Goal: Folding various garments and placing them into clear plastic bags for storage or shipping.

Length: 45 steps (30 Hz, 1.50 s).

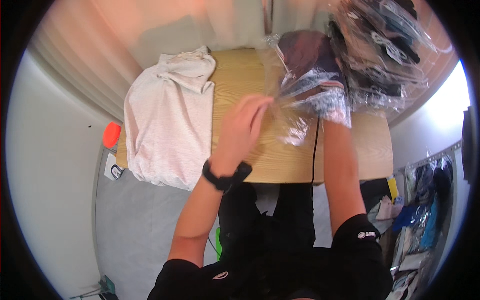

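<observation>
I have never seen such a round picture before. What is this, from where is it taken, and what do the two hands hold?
There is no machine here. A person wears a wide camera on the head, looking down, so the edges bend. The forearms enter from below. On the wooden table lies a pale grey sweatshirt. The left hand, with a black watch on the wrist, pinches the edge of a clear plastic bag with dark clothing inside. The right hand is hidden behind the bag. More bagged clothes are at the upper right.

left hand (242, 125) raised, fingers pinched together, right hand hidden, forearm outstretched
</observation>
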Each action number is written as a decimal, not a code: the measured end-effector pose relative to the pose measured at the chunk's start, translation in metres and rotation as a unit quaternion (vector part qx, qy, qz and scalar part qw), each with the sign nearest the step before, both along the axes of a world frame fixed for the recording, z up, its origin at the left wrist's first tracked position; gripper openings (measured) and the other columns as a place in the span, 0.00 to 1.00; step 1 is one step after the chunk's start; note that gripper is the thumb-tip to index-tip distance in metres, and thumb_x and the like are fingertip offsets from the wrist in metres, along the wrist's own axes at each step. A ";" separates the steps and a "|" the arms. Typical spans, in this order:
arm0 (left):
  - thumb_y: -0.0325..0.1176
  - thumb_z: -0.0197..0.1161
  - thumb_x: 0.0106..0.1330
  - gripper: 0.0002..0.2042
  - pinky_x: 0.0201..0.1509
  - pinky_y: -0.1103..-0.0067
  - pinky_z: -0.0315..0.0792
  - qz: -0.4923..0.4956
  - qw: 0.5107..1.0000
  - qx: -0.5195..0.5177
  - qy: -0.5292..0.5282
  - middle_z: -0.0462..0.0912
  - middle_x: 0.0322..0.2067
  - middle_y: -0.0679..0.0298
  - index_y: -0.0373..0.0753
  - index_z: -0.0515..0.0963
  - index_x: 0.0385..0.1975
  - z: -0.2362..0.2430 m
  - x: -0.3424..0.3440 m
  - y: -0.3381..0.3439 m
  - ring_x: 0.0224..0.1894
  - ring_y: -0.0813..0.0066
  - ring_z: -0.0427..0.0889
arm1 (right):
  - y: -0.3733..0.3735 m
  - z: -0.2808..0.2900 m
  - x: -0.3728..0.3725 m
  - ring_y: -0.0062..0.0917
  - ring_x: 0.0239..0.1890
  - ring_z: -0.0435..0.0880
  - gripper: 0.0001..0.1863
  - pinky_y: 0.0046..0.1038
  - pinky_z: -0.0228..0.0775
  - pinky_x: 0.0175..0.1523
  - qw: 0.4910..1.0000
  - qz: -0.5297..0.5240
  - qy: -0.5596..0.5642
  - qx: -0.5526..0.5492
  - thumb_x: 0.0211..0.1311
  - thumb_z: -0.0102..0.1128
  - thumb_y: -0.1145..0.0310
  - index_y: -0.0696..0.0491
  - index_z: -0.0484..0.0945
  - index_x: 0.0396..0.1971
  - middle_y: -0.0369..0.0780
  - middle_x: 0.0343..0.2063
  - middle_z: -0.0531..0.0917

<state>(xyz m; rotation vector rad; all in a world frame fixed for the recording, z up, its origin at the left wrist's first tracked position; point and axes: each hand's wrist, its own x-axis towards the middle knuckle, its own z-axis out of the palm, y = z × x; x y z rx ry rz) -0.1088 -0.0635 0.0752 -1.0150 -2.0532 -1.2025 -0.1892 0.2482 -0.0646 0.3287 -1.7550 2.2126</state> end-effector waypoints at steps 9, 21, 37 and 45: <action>0.31 0.65 0.55 0.27 0.62 0.69 0.60 -0.123 0.969 -0.144 -0.160 0.64 0.58 0.51 0.38 0.67 0.56 -0.060 -0.022 0.035 0.61 0.53 0.64 | -0.050 -0.011 0.105 0.19 0.48 0.70 0.18 0.25 0.60 0.53 0.886 -0.228 -0.107 -0.390 0.62 0.52 0.67 0.49 0.68 0.52 0.32 0.45 0.74; 0.39 0.62 0.58 0.31 0.67 0.65 0.53 -0.050 0.968 -0.218 -0.114 0.55 0.62 0.42 0.40 0.61 0.60 -0.082 -0.049 0.052 0.65 0.45 0.54 | -0.020 -0.009 0.035 0.40 0.59 0.65 0.14 0.39 0.56 0.64 0.930 0.046 -0.052 -0.360 0.64 0.50 0.68 0.59 0.68 0.46 0.45 0.48 0.71; 0.22 0.54 0.49 0.27 0.60 0.66 0.63 0.249 0.869 -0.341 -0.257 0.66 0.55 0.48 0.34 0.65 0.54 -0.103 0.042 -0.128 0.57 0.50 0.65 | -0.116 0.060 0.229 0.33 0.51 0.75 0.19 0.33 0.64 0.57 0.961 0.185 -0.202 -0.048 0.59 0.51 0.73 0.60 0.67 0.51 0.45 0.47 0.76; 0.26 0.62 0.55 0.22 0.63 0.69 0.60 0.127 0.942 -0.110 -0.292 0.67 0.57 0.52 0.36 0.69 0.51 -0.096 0.097 -0.174 0.60 0.55 0.65 | -0.173 0.165 0.139 0.25 0.51 0.73 0.18 0.28 0.62 0.58 0.866 0.416 -0.092 0.263 0.62 0.52 0.73 0.60 0.67 0.51 0.41 0.47 0.76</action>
